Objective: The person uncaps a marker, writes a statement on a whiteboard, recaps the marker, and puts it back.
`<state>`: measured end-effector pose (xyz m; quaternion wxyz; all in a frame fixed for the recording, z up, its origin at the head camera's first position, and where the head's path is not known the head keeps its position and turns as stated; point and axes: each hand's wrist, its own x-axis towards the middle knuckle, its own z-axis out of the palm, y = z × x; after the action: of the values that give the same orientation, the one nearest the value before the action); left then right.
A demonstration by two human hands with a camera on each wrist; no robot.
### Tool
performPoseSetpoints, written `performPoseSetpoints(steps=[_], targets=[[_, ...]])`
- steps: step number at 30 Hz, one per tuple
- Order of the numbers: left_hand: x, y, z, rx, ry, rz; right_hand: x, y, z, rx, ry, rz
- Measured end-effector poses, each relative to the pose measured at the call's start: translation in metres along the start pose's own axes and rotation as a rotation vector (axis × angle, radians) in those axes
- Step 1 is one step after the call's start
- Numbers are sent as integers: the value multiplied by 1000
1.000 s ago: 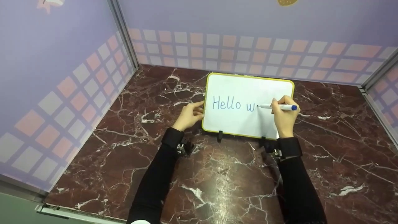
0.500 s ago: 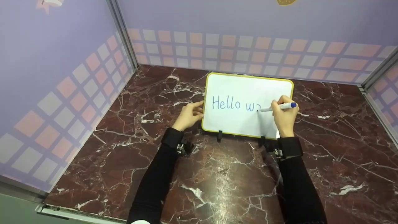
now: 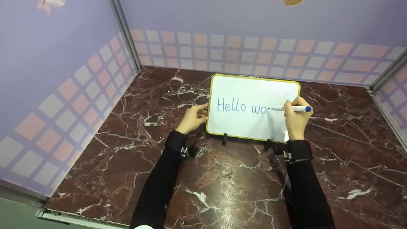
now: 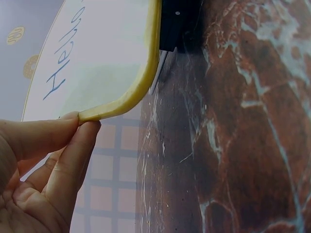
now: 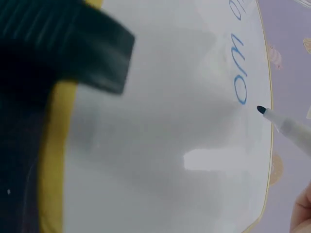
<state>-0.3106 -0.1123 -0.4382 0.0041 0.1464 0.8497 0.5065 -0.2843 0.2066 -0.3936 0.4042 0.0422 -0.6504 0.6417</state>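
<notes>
A whiteboard [image 3: 241,127] with a yellow rim stands tilted back, with blue writing [image 3: 241,106] reading "Hello wo" across its middle. My left hand [image 3: 191,119] pinches the board's left edge; in the left wrist view the thumb and index finger [image 4: 80,145] meet at the yellow rim [image 4: 141,82]. Between its fingers my right hand [image 3: 298,122] grips a white marker [image 3: 278,108] with a blue end. The marker's dark tip [image 5: 261,109] is just beside the "o" in the right wrist view; whether it touches the board I cannot tell.
Black stand hooks [image 3: 225,139] support the board's lower edge on a dark red marbled tabletop [image 3: 127,178]. Purple panels [image 3: 206,19] with pink and white squares rise behind and at the sides. Each wrist wears a black strap [image 3: 299,150] with a camera.
The marker tip has drawn a blue "o" after the "w". The right hand has shifted slightly right with the marker, while the left hand stays on the board's edge.
</notes>
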Motion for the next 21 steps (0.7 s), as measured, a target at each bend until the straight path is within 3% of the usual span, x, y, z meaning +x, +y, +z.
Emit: performPoseSetpoints(steps=[14, 21], targets=[[0, -1, 0, 20, -9, 8, 1, 6, -3, -4, 18, 5], [1, -2, 1, 21, -4, 4, 4, -2, -9, -207, -44, 23]])
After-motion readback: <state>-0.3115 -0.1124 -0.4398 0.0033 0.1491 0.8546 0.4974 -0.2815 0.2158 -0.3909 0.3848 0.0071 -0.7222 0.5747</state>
